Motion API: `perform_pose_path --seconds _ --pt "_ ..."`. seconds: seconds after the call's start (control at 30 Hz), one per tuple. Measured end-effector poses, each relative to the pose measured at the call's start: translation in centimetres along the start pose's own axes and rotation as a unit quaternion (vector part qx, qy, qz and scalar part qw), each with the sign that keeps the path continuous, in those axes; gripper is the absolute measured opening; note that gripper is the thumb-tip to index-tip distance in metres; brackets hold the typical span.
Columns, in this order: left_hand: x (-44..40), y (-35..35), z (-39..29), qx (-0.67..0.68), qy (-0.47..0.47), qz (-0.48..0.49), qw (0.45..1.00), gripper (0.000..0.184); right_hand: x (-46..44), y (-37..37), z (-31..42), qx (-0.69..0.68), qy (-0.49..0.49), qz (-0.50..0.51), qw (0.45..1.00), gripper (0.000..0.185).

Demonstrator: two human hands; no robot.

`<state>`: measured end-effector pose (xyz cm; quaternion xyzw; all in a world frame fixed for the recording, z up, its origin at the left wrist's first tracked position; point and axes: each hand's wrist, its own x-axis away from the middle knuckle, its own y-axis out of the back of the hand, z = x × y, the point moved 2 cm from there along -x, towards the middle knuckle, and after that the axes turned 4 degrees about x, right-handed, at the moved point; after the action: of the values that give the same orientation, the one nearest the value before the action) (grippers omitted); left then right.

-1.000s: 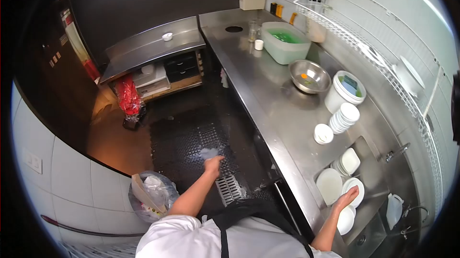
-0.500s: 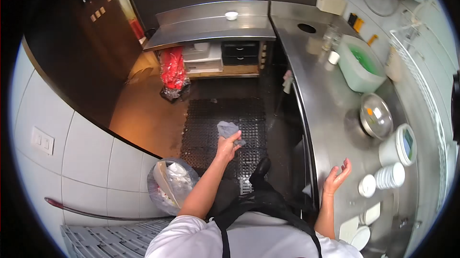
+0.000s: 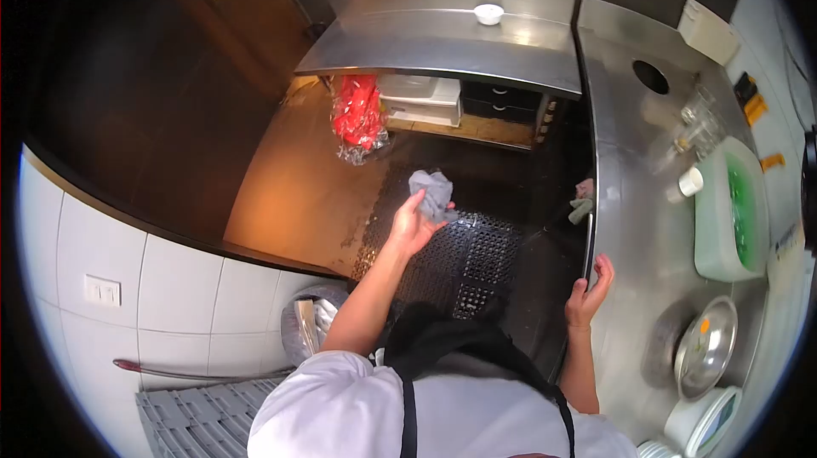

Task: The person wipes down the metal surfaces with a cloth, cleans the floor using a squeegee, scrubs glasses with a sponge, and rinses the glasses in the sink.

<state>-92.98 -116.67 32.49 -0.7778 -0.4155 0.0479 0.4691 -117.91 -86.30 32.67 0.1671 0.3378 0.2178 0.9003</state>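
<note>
My left hand [image 3: 414, 226] is closed around a crumpled grey cloth [image 3: 433, 195], held out over the black floor mat [image 3: 451, 258]. At the front edge of the steel counter [image 3: 631, 228] is my right hand [image 3: 589, 294], its fingers apart and nothing in them. I cannot tell whether it touches the counter. Farther back on that counter are a green-filled plastic tub [image 3: 723, 211], a white cup [image 3: 690, 181] lying on its side and some clear glasses [image 3: 699, 122]. A steel bowl [image 3: 708, 347] leans nearer to me.
A steel table [image 3: 434, 41] with a small white bowl [image 3: 488, 14] stands ahead. Below it are a red plastic bag [image 3: 357, 113] and black drawers [image 3: 500, 105]. On the left stand a lined bin [image 3: 294, 330] and a grey slatted panel [image 3: 208, 420]. Pink and grey cloths [image 3: 582, 201] hang at the counter's front.
The view has moved forward and turned left. My left hand has carried the grey cloth a little farther out. My right hand has come to the counter's front edge.
</note>
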Motion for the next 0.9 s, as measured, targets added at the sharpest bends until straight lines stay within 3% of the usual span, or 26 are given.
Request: perform_pose_path --seconds 0.07,0.17,0.3,0.4,0.43,0.5,0.6,0.67,0.7,0.8,0.9 --pt "-2.6 0.9 -0.4 -0.004 0.016 0.010 1.000 0.044 -3.3 -1.5 0.2 -0.011 0.003 0.020 1.000 0.065" --pt "-5.9 1.5 -0.7 -0.032 0.029 -0.058 0.997 0.045 -6.2 -3.4 -0.5 -0.016 -0.010 0.017 1.000 0.056" --pt "-10.9 4.0 -0.7 -0.058 0.121 0.002 0.991 0.045 -8.0 -4.7 1.8 -0.019 -0.063 0.068 0.996 0.026" --pt "-12.5 -1.3 -1.1 -0.304 0.121 0.022 0.945 0.042 -8.0 -6.7 2.3 0.026 -0.134 0.108 0.985 0.013" --pt "-14.9 -0.6 -0.6 -0.516 0.014 0.106 0.850 0.043 -7.9 -7.9 3.0 0.028 -0.156 0.110 0.981 0.014" --pt "-14.4 -2.7 0.5 -0.756 -0.151 0.120 0.626 0.046 -8.4 -10.2 5.3 0.020 -0.173 0.113 0.978 0.018" --pt "-14.2 -7.5 -0.2 -0.742 -0.109 0.300 0.590 0.050 -9.8 -14.3 7.4 0.063 -0.119 0.139 0.981 0.037" --pt "-15.1 -8.7 0.1 -0.633 -0.052 0.408 0.656 0.046 -10.4 -17.1 7.7 0.098 -0.083 0.103 0.986 0.047" --pt "-15.5 -9.0 0.1 -0.587 -0.038 0.443 0.677 0.044 -10.1 -18.0 7.2 0.090 -0.122 0.111 0.982 0.046" --pt "-17.1 -8.9 -0.5 -0.592 -0.137 0.444 0.658 0.041 -9.9 -19.1 6.6 0.060 -0.218 0.096 0.969 0.032" --pt "-18.1 -8.9 -1.8 -0.588 -0.099 0.429 0.678 0.038 -9.8 -18.5 7.5 0.052 -0.264 0.051 0.962 0.023"
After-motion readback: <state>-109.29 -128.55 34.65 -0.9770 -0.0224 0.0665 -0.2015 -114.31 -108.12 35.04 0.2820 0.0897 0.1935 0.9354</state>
